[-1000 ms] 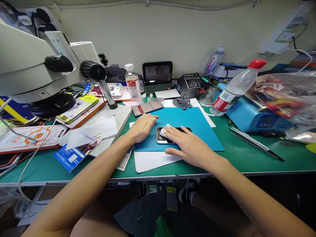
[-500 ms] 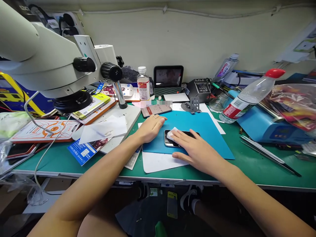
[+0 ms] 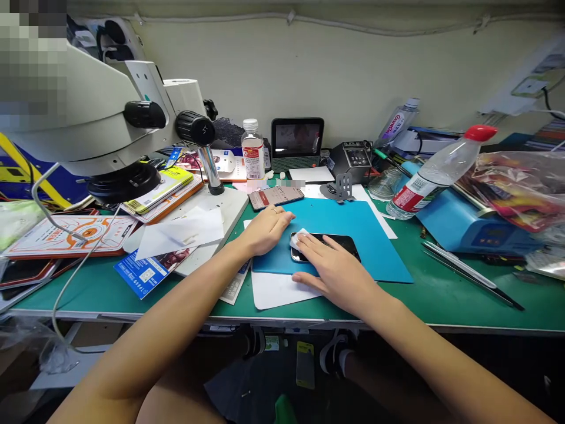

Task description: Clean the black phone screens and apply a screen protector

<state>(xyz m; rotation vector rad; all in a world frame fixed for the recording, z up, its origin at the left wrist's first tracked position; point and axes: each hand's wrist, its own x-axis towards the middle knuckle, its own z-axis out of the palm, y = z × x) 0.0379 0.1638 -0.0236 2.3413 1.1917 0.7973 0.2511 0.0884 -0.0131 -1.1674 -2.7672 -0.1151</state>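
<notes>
A dark-screened smartphone [image 3: 348, 242] lies flat on the blue mat [image 3: 379, 235]. My right hand [image 3: 333, 265] stretches across it, its fingertips pressing a small white wipe [image 3: 299, 237] onto the phone's left end. The right thumb lies apart from the fingers, nearer the table edge. My left hand [image 3: 268, 228], with a ring on one finger, rests palm down at the mat's left side, fingers extended and loosely together. It holds nothing that I can see, and its thumb is hidden. Just beyond it lies a second phone [image 3: 276, 198] with a lit screen.
A microscope [image 3: 119, 135] overhangs the left side near stacked boxes [image 3: 163, 188]. At the back are a labelled bottle [image 3: 253, 154] and a small display [image 3: 297, 138]. To the right, a red-capped bottle [image 3: 435, 174] leans by a blue device [image 3: 477, 227], with tweezers [image 3: 472, 274] in front.
My right hand has slid the wipe slightly left on the phone, and more of the phone's right end shows. My left hand stays in place. The view has shifted a little.
</notes>
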